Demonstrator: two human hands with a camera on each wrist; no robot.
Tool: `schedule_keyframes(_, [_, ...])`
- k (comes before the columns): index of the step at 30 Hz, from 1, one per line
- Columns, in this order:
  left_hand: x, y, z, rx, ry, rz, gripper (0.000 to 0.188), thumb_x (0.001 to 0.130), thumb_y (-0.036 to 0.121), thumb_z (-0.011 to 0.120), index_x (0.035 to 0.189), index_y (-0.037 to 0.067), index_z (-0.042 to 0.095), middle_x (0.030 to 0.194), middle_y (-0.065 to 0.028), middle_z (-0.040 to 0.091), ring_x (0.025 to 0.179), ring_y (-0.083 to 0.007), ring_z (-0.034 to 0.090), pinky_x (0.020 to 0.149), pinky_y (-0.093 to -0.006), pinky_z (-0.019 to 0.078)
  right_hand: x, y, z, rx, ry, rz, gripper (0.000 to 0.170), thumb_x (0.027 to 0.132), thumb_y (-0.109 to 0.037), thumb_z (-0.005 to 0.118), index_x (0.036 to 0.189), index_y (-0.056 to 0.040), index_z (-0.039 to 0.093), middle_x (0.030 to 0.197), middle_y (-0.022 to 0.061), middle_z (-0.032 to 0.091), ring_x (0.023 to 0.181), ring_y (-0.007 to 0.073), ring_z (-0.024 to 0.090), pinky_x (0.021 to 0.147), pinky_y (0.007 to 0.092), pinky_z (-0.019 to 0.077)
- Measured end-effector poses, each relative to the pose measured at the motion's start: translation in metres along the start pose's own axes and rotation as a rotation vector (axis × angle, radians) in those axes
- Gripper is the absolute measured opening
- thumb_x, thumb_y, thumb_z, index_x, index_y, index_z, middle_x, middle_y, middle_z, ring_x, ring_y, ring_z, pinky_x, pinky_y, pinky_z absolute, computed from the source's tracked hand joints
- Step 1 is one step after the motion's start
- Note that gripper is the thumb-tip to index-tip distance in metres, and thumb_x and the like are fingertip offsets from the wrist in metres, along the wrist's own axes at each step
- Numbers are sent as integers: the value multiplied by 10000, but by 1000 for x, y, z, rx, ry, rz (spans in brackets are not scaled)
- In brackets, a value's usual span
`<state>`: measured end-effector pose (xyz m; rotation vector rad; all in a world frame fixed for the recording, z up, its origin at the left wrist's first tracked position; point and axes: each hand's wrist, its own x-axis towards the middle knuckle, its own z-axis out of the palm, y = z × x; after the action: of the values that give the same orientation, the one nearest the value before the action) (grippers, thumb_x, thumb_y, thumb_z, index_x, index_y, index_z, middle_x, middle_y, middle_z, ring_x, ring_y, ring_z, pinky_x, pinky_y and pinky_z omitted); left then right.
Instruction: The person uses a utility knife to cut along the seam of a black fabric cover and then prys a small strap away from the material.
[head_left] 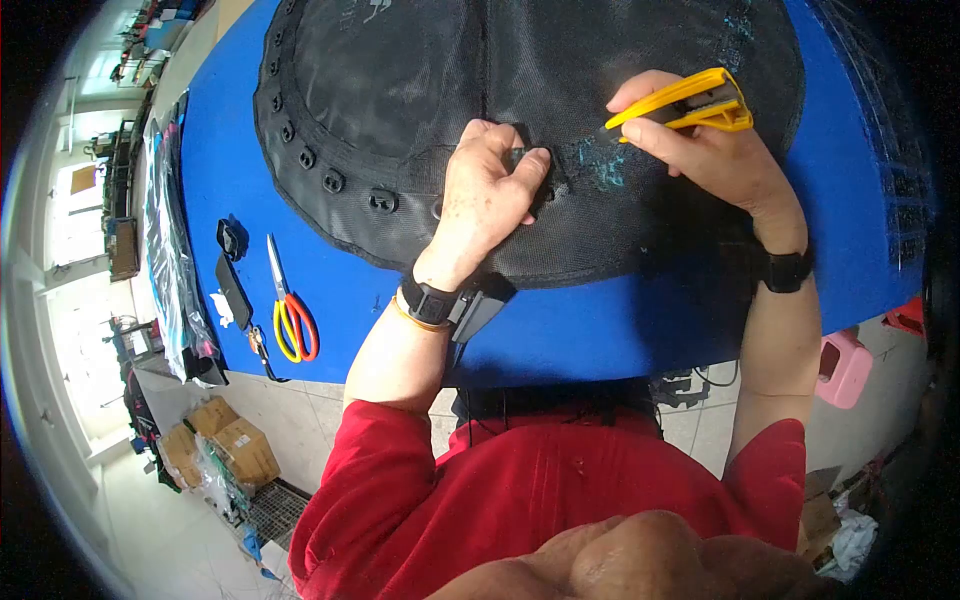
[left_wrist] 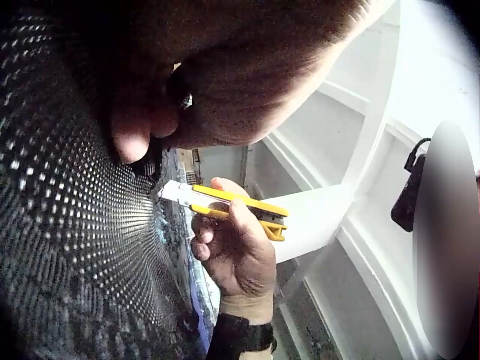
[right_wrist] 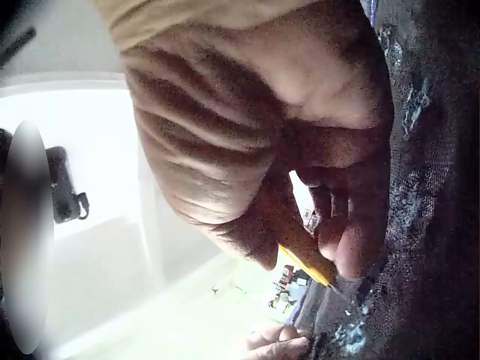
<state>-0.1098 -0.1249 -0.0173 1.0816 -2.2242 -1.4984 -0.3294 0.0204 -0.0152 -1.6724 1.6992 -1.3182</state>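
Note:
A round black mesh mat (head_left: 390,80) lies on the blue table, with black plastic loops (head_left: 333,180) along its left rim. Near its front part, my left hand (head_left: 487,190) bends its fingers and thumb over a small dark piece of the mat, pinching it. My right hand (head_left: 720,165) holds yellow thread snips (head_left: 665,97) between thumb and fingers, just above the mesh. Their tips point left toward the left hand, beside blue-green marks (head_left: 603,163) on the mat. In the left wrist view the snips (left_wrist: 240,201) show close to the left fingertips.
Scissors with red and yellow handles (head_left: 293,325) lie left of the mat on the blue table (head_left: 400,335). Beside them are a black strap piece (head_left: 233,290) and plastic-wrapped material (head_left: 172,250). Cardboard boxes (head_left: 240,450) stand on the floor, and a pink stool (head_left: 845,370) is at right.

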Motion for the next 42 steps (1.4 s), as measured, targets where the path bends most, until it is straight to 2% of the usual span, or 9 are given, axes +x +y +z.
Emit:
schedule_keyframes(2, [0, -1, 0, 0, -3, 5, 247, 947, 129, 751, 876, -39, 585, 1043, -86, 496, 549, -144, 618, 446, -266, 529, 1, -3, 0, -38, -2, 28, 264, 1012, -321, 640, 1225, -170, 681, 906, 2, 705, 688, 61, 663, 584, 201, 533])
schedule_keyframes(4, [0, 2, -2, 12, -13, 5, 246, 950, 134, 746, 887, -43, 587, 1048, -92, 498, 548, -147, 621, 449, -266, 532, -1, -17, -4, 40, -63, 269, 254, 1016, -307, 640, 1220, -163, 683, 882, 1, 709, 690, 62, 670, 574, 203, 530])
schedule_keyframes(7, [-1, 1, -3, 13, -18, 15, 245, 954, 140, 739, 908, -50, 590, 1051, -99, 502, 549, -152, 628, 454, -271, 536, 1, -18, 11, 314, -5, 319, 234, 1022, -267, 640, 1212, -138, 686, 844, 14, 710, 686, 70, 682, 566, 209, 536])
schedule_keyframes(11, [-1, 2, -3, 23, -2, 55, 259, 946, 137, 702, 866, -97, 624, 1045, -194, 537, 559, -240, 660, 472, -317, 559, 2, -24, 26, 285, 24, 321, 225, 1022, -241, 646, 1205, -116, 689, 802, 30, 702, 681, 77, 690, 574, 211, 548])
schedule_keyframes(20, [-1, 2, -3, 25, -3, 64, 258, 944, 139, 705, 873, -97, 627, 1033, -185, 541, 557, -234, 666, 475, -317, 555, 1, -22, 35, 320, 68, 248, 171, 972, -192, 722, 1111, -104, 677, 799, 17, 688, 672, 86, 685, 580, 236, 573])
schedule_keyframes(23, [-1, -2, -3, 29, -15, 51, 247, 954, 144, 736, 941, -62, 600, 1073, -99, 519, 556, -161, 642, 456, -274, 544, 2, -23, 37, 347, 76, 296, 161, 969, -190, 726, 1090, -100, 671, 792, 19, 689, 668, 88, 689, 579, 239, 576])
schedule_keyframes(32, [0, -1, -3, 41, -11, 35, 248, 953, 144, 740, 937, -60, 601, 1079, -99, 518, 569, -160, 649, 455, -278, 544, 2, -20, 42, 358, 89, 282, 142, 967, -188, 727, 1064, -105, 665, 786, 25, 688, 666, 92, 692, 580, 246, 579])
schedule_keyframes(35, [0, -1, -2, 31, 10, 77, 252, 947, 135, 705, 877, -95, 633, 1044, -188, 544, 538, -228, 660, 489, -318, 557, 4, -26, 39, 355, 79, 328, 127, 972, -186, 716, 1056, -107, 663, 784, 24, 686, 668, 95, 695, 579, 248, 579])
schedule_keyframes(42, [0, 0, -2, 24, -17, 37, 247, 955, 149, 735, 899, -49, 598, 1070, -113, 497, 563, -162, 645, 454, -273, 544, 2, -28, 37, 332, 57, 301, 118, 977, -186, 699, 1036, -93, 658, 772, 29, 683, 665, 103, 696, 585, 253, 580])
